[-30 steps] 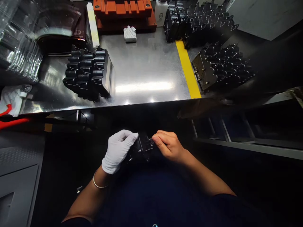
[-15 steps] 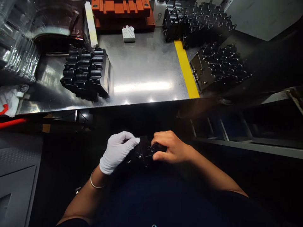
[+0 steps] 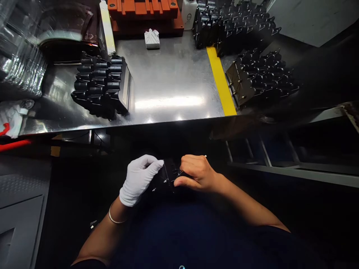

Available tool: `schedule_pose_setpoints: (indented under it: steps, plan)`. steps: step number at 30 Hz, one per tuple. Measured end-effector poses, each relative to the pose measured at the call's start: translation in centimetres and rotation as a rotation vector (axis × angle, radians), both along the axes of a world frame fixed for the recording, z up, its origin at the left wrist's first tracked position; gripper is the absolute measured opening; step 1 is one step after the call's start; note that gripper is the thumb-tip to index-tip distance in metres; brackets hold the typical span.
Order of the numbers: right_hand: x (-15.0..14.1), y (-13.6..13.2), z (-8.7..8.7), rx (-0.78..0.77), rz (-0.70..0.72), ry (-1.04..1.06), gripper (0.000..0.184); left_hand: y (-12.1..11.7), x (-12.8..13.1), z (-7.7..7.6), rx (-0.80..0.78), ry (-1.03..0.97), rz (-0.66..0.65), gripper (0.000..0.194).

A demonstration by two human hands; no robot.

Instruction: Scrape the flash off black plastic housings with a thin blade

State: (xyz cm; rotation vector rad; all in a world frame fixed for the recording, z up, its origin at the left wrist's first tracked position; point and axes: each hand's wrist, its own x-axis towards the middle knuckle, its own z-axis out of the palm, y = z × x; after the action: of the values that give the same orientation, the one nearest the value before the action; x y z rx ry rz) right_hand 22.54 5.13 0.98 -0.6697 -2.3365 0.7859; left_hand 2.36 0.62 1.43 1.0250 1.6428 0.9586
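A black plastic part point(image 3: 170, 172) with small shiny metal pins is held in front of my body, below the bench edge. My left hand point(image 3: 138, 179), in a white glove, pinches its left side between thumb and fingers. Around the right end of the part my bare right hand point(image 3: 198, 172) is closed, thumb lying along the near side. A small pale tip shows just behind the right knuckles; what it belongs to I cannot make out. Much of the part is lost against the dark clothing and floor.
On the metal bench point(image 3: 168, 82) stand black ribbed parts in a left stack point(image 3: 98, 86) and right groups point(image 3: 260, 74). Yellow tape point(image 3: 220, 82) runs between them. Behind are an orange fixture point(image 3: 146, 26), a small white box point(image 3: 152, 40), a white bottle point(image 3: 189, 15) and clear trays point(image 3: 22, 56).
My right hand has shifted slightly left and its fingers have curled further over the part. The part has turned a little. My left hand keeps its pinch, almost in place.
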Motion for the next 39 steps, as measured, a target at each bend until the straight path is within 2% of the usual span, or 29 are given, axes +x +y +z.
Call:
schedule_pose_setpoints:
  steps: [7,13,18,26,32,34,36,39]
  plan:
    - [-0.2,0.0,-0.4,0.047,-0.078,0.02,0.052,0.0,0.6,0.0,-0.003,-0.027,0.095,0.028]
    - [-0.5,-0.1,-0.7,0.129,-0.163,0.007,0.05,0.0,1.3,-0.1,-0.056,0.028,0.162,0.035]
    - [-0.8,-0.4,-0.8,0.163,-0.177,-0.019,0.052,-0.1,1.6,-0.4,-0.094,-0.003,0.204,0.036]
    - [-0.5,-0.1,-0.8,0.18,-0.198,0.016,0.043,0.0,1.6,0.2,-0.08,0.004,0.182,0.038]
    - [-0.8,-0.3,-1.0,0.236,-0.233,-0.021,0.048,0.3,1.6,0.2,-0.076,0.01,0.196,0.038]
    - [-0.9,-0.3,-0.9,0.215,-0.232,-0.043,0.051,0.3,1.6,0.0,-0.072,0.019,0.198,0.037]
    - [-0.6,-0.2,-0.6,0.127,-0.181,-0.079,0.052,0.2,1.5,-0.2,-0.073,0.023,0.187,0.035]
    - [0.2,0.3,0.2,-0.149,0.077,-0.137,0.053,0.2,1.4,-0.4,-0.075,0.019,0.164,0.033]
